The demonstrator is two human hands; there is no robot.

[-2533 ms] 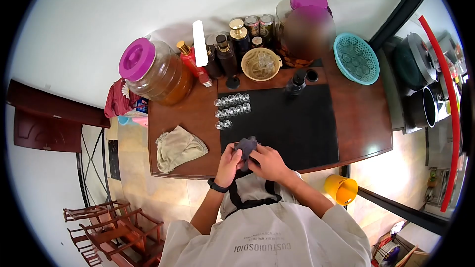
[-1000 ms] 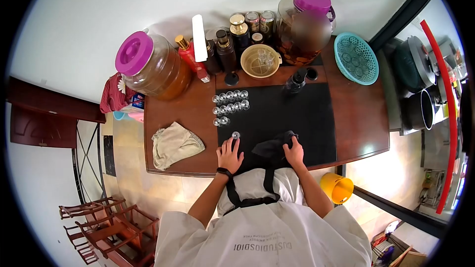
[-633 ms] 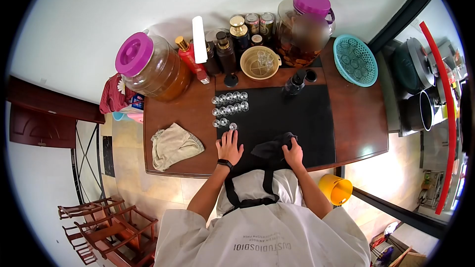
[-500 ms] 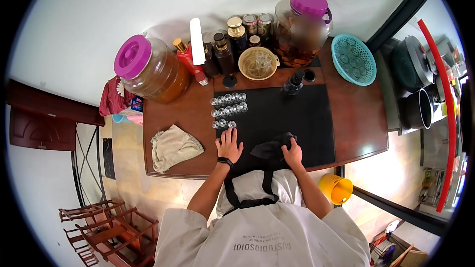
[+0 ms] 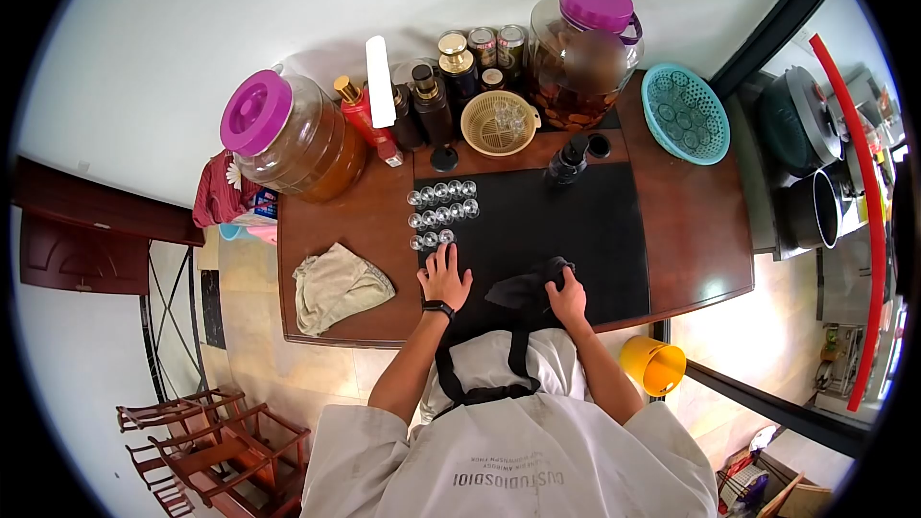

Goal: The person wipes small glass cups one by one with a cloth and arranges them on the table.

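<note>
Several small clear glasses (image 5: 441, 218) stand in three rows on the left part of the black mat (image 5: 537, 221). My left hand (image 5: 443, 280) lies palm down with its fingers stretched out. Its fingertips reach the rightmost glass (image 5: 446, 237) of the nearest row and seem to touch it. Near the mat's front edge, my right hand (image 5: 567, 297) is closed on a dark cloth (image 5: 521, 291), which spreads out to the left of it. A crumpled beige cloth (image 5: 341, 288) lies left of my left hand.
Along the wall stand two big jars with purple lids (image 5: 257, 113) (image 5: 597, 3), bottles (image 5: 432, 104) and cans. A tan basket (image 5: 499, 144) and a turquoise basket (image 5: 720, 120) hold glasses. A black bottle (image 5: 568, 163) stands at the mat's back edge. A yellow bin (image 5: 654, 366) is below, right.
My left hand and the glass at its fingertips have shifted slightly away from me and to the left, closer to the row. The right hand and dark cloth are nearly unchanged.
</note>
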